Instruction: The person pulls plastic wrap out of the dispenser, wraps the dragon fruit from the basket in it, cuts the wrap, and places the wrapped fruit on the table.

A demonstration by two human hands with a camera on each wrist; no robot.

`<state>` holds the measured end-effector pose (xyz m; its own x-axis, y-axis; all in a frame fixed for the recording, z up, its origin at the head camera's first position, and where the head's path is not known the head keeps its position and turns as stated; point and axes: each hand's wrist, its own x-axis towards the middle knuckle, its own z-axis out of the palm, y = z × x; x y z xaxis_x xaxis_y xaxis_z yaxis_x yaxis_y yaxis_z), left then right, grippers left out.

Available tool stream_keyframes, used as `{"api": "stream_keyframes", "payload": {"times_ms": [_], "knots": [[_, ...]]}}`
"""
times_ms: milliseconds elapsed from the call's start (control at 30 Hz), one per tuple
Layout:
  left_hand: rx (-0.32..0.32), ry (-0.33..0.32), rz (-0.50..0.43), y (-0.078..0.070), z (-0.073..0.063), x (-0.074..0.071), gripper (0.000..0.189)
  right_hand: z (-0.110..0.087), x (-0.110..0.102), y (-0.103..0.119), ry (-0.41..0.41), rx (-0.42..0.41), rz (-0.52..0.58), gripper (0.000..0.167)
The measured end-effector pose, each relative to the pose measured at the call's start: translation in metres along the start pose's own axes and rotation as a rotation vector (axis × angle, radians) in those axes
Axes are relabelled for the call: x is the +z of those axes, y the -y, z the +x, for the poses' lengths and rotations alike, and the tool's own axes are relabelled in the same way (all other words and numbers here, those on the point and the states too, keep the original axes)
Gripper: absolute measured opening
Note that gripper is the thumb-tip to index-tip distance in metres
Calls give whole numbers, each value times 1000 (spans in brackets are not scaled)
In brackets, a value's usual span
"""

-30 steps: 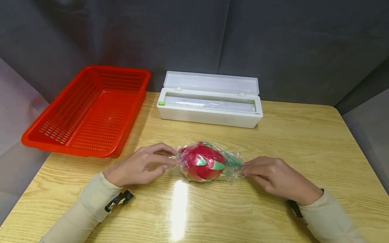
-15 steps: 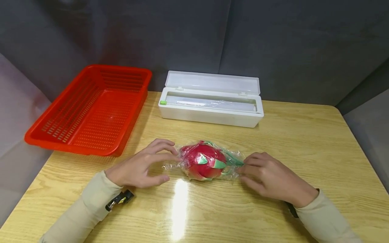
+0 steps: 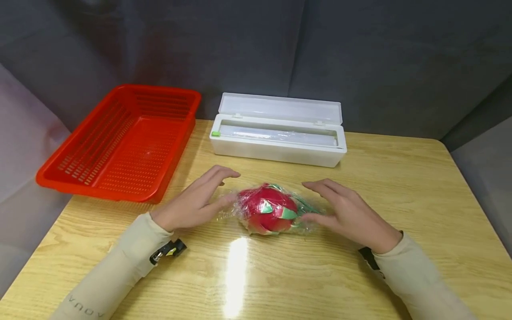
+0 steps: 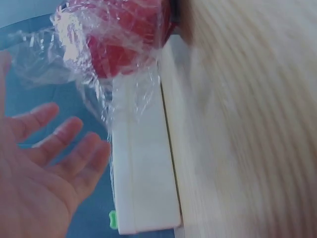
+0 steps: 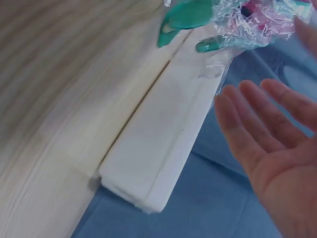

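A pink-red dragon fruit (image 3: 267,209) with green scales lies on its side on the table, wrapped in clear plastic wrap (image 3: 306,224). Loose wrap bunches at both its ends. My left hand (image 3: 197,200) is spread beside the left end, its thumb close to the film; whether it touches I cannot tell. On the other side, my right hand (image 3: 352,213) has its fingers extended, the thumb by the green leaf tips. Neither palm holds anything in the wrist views, where the left palm (image 4: 37,178) and right palm (image 5: 282,163) face the fruit.
Behind the fruit stands a white wrap dispenser box (image 3: 276,150), lid (image 3: 280,109) raised, with a roll of film (image 3: 276,135) inside and a green slider (image 3: 216,134). A red plastic basket (image 3: 154,195) sits at the table's back left. Dark cloth (image 3: 256,44) hangs behind the table.
My right hand has let go of the wrap's right end and spread its fingers, moving inward. The left fingers have come off the wrap's left end and moved up. The fruit stays about where it was.
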<state>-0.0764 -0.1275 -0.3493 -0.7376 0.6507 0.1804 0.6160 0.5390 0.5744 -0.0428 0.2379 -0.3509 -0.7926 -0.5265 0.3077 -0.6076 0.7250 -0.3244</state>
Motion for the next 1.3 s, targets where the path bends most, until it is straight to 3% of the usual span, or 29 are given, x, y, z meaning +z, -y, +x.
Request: {"api": "stream_keyframes", "payload": {"times_ms": [133, 233, 400, 600, 900, 1033, 1300], "knots": [[-106, 75, -76, -3, 14, 4, 70, 9, 5, 3, 121, 56, 57, 99], [-152, 122, -105, -5, 21, 10, 88, 14, 10, 5, 157, 45, 63, 109], [-165, 179, -133, -3, 25, 22, 116, 15, 17, 6, 203, 39, 63, 114], [-169, 195, -143, 1, 23, 33, 136, 14, 23, 8, 262, 80, 46, 115], [-190, 239, -105, -2, 20, 36, 141, 11, 20, 11, 329, 120, 14, 123], [-206, 250, -45, -6, 19, 34, 139, 7, 14, 13, 351, 131, -41, 124], [-198, 252, 17, -7, 17, 29, 130, 7, 2, 11, 338, 128, -115, 98]]}}
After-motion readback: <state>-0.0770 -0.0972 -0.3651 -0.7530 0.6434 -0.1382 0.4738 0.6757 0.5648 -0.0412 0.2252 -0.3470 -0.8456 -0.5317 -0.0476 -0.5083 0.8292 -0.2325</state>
